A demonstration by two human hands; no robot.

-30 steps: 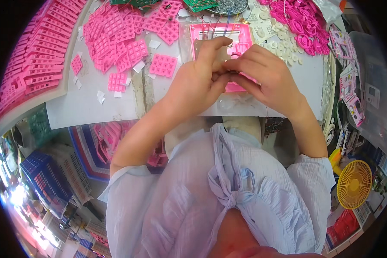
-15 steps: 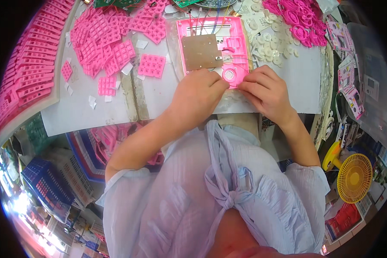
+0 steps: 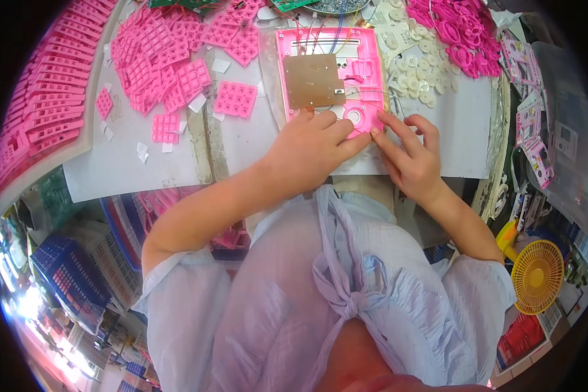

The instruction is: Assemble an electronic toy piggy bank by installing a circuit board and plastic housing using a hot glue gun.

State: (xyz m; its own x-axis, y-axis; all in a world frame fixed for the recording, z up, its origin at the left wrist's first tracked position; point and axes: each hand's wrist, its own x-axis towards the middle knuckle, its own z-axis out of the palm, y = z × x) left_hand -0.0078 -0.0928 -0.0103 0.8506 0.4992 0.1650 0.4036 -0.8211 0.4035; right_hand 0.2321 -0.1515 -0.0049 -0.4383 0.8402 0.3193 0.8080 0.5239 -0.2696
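Pink plastic casing (image 3: 371, 49) lies open side up on tbl (image 3: 467, 137), w/ rectangular brn board (image 3: 310, 80) at L-ctr.

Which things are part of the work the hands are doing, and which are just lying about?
In the work, it seems:
pink case, with the left hand and right hand at its near edge
brown board, lying in the case
maybe the pink button pads, untouched

Just lying about, probably:
yellow fan, at the right
blue basket, down on the left
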